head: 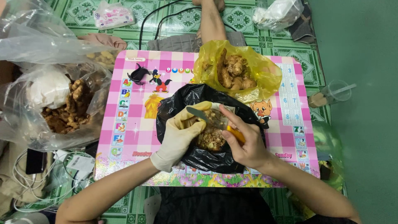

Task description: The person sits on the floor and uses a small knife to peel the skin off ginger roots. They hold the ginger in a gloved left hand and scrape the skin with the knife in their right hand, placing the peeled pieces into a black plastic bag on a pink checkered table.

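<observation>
Head view is showing a pink checked board (pixel 132 103) lying on green patterned floor tiles (pixel 83 12). Clear plastic bags (pixel 54 103) of ginger are sitting at its left edge; a yellow bag (pixel 265 70) of ginger roots is resting on its far side. A black bag (pixel 178 108) of peelings is lying open at the centre. Over it, the gloved left hand (pixel 178 135) is curling around a ginger piece (pixel 211 114), partly hidden. The bare right hand (pixel 246 143) is gripping an orange-handled knife (pixel 207 118), blade lying across the ginger piece.
</observation>
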